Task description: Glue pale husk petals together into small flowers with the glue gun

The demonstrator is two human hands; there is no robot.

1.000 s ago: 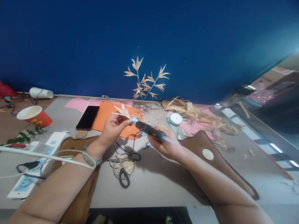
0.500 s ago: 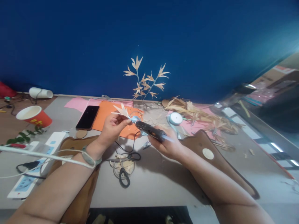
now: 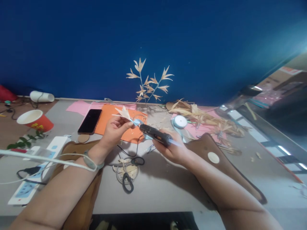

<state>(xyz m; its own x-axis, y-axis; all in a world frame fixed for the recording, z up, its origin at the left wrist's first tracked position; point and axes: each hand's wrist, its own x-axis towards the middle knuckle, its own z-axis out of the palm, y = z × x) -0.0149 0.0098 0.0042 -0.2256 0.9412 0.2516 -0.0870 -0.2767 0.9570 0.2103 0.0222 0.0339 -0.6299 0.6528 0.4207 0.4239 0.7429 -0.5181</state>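
Observation:
Between the thumb and fingers of my left hand [image 3: 115, 130] is a pale dried-husk flower [image 3: 124, 113], tilted to the upper left. Light blue ribbon [image 3: 137, 122] wraps its base. My right hand [image 3: 170, 147] is closed around a black hot glue gun [image 3: 155, 134], with a clear glue stick [image 3: 175, 142] poking out of its rear. The gun's nozzle points left at the ribbon; whether it touches is too small to tell. Below the hands, black-handled scissors [image 3: 128, 183] lie over a small round dish [image 3: 134, 172] with husk scraps.
A branch of husk flowers [image 3: 153, 83] stands by the blue wall. Dried husks [image 3: 203, 117] and a ribbon spool [image 3: 180, 122] lie right. On the left are a phone [image 3: 90, 121], a red paper cup [image 3: 35, 120], a power strip [image 3: 51, 148] and a white cable [image 3: 48, 158] crossing my left forearm.
My left hand and the husk flower have shifted slightly left. The glue gun stays almost in place, its nozzle still at the ribbon-wrapped base.

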